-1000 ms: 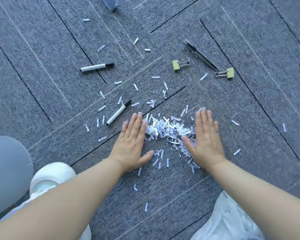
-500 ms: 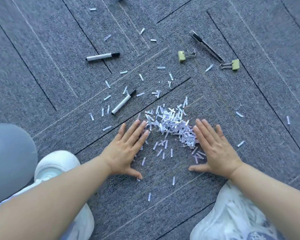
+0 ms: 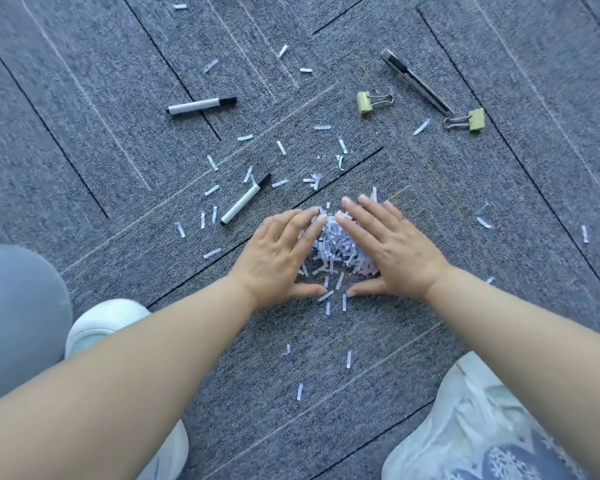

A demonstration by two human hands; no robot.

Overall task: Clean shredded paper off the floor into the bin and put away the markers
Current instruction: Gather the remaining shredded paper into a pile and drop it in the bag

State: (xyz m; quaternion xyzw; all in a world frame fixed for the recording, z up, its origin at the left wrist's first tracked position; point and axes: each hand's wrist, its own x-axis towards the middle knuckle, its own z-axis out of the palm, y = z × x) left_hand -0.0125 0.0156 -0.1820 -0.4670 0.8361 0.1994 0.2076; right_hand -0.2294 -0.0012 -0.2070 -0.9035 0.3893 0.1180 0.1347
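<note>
Both flat, straight-fingered hands, left hand (image 3: pixel 280 257) and right hand (image 3: pixel 388 246), press inward around the heaped pile of white shredded paper strips (image 3: pixel 336 245) (likely compacting it to scoop up).

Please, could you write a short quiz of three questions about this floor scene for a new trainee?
1. True or false: the far marker and the near marker lie on the carpet, and no hand holds them.
2. How many binder clips lie on the floor?
3. The left hand and the right hand press in on: A) the shredded paper pile B) a marker C) a binder clip

Key: 1 true; 2 two; 3 A.
</note>
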